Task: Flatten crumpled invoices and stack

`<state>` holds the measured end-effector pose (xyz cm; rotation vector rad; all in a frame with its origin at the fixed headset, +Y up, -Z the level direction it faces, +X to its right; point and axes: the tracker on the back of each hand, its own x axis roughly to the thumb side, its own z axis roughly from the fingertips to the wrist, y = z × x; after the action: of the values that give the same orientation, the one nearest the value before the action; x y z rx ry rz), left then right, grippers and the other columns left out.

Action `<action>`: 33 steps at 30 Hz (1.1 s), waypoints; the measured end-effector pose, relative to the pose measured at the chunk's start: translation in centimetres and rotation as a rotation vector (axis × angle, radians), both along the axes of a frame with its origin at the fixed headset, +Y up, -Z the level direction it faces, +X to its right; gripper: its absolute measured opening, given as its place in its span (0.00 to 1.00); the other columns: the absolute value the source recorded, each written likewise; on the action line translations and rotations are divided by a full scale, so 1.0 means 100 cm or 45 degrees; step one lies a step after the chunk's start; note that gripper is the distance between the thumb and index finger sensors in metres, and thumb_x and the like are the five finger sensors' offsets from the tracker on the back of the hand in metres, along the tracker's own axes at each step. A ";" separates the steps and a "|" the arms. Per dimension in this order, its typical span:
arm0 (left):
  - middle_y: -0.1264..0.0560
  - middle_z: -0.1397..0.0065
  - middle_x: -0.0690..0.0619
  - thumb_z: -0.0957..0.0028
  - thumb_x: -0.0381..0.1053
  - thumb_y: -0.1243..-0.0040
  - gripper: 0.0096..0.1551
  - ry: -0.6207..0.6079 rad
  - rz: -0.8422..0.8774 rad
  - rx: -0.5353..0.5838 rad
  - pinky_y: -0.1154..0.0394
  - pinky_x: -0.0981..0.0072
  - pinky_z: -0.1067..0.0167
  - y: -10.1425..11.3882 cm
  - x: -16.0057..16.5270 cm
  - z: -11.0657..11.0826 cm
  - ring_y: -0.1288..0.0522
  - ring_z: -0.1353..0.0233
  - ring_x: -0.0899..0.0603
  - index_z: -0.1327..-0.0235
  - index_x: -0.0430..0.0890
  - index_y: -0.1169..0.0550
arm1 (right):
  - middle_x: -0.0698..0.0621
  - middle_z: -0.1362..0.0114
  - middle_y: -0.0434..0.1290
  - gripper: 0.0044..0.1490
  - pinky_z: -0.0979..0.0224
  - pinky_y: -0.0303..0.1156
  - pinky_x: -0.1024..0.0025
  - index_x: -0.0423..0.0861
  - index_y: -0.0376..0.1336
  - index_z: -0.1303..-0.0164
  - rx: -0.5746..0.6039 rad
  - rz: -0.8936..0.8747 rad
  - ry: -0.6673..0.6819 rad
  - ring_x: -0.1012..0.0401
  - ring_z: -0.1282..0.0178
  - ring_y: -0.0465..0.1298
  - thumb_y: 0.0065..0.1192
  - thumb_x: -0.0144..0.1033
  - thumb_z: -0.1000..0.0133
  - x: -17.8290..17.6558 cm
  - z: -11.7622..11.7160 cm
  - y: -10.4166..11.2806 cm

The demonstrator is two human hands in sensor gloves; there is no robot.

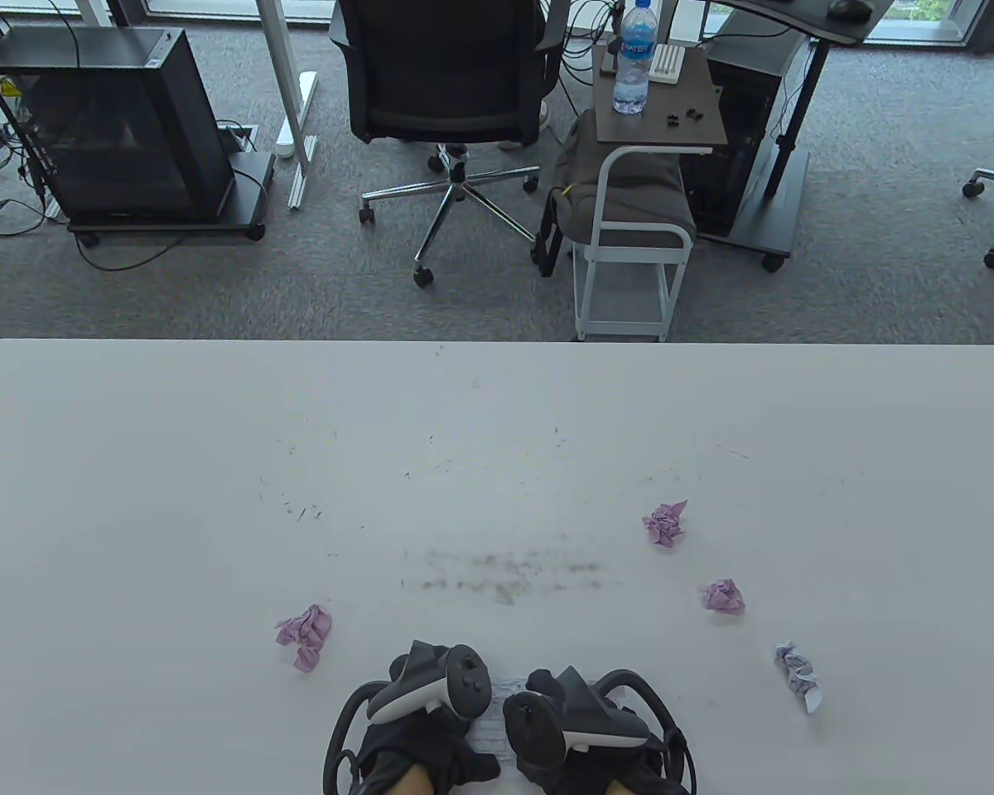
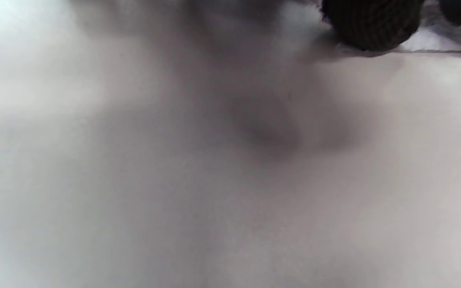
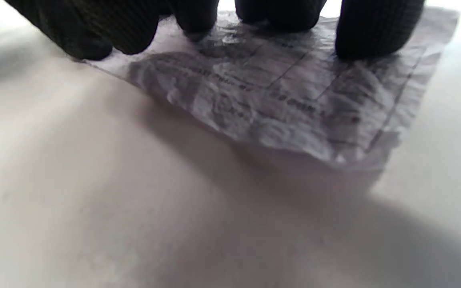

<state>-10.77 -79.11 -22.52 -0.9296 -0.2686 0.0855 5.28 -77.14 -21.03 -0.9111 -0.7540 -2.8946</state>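
A wrinkled, mostly flattened invoice (image 1: 495, 719) lies at the table's near edge between my two hands. In the right wrist view my right hand's fingertips (image 3: 374, 34) press down on the far side of this invoice (image 3: 294, 108), whose printed lines show. My left hand (image 1: 431, 741) rests on its left part; one gloved fingertip (image 2: 370, 24) shows at the paper's edge in the blurred left wrist view. My right hand (image 1: 551, 741) sits under its tracker. Crumpled invoices lie loose: a pink one (image 1: 305, 633) to the left, two pink ones (image 1: 665, 523) (image 1: 722, 595) and a whitish one (image 1: 798, 679) to the right.
The white table (image 1: 215, 464) has grey smudges (image 1: 505, 575) in its middle. Beyond its far edge stand an office chair (image 1: 447, 74), a small side cart (image 1: 629, 240) with a water bottle (image 1: 634, 58), and a computer tower (image 1: 108, 124).
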 end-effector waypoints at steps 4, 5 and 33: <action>0.81 0.27 0.43 0.43 0.67 0.44 0.58 0.000 0.001 0.001 0.63 0.23 0.35 0.000 0.000 0.000 0.79 0.28 0.21 0.26 0.55 0.69 | 0.35 0.17 0.47 0.39 0.38 0.69 0.37 0.45 0.47 0.21 -0.037 -0.001 -0.146 0.40 0.25 0.55 0.54 0.50 0.35 0.013 -0.006 0.001; 0.81 0.27 0.43 0.43 0.67 0.44 0.58 0.000 0.000 0.001 0.63 0.23 0.35 0.000 0.000 0.000 0.79 0.28 0.21 0.26 0.55 0.69 | 0.35 0.17 0.47 0.38 0.38 0.70 0.37 0.44 0.48 0.21 -0.044 0.010 -0.194 0.40 0.25 0.56 0.54 0.49 0.35 0.018 -0.008 0.002; 0.81 0.27 0.43 0.43 0.66 0.43 0.58 -0.001 0.007 0.001 0.63 0.23 0.35 -0.001 0.000 0.000 0.79 0.28 0.20 0.26 0.54 0.69 | 0.48 0.42 0.70 0.41 0.50 0.80 0.57 0.37 0.51 0.25 0.123 -0.052 -0.455 0.54 0.48 0.74 0.67 0.39 0.42 0.057 -0.023 -0.001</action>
<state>-10.77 -79.23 -22.52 -0.9280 -0.2721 0.0896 10.96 -77.25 -23.31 -0.4080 -0.6059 -3.1383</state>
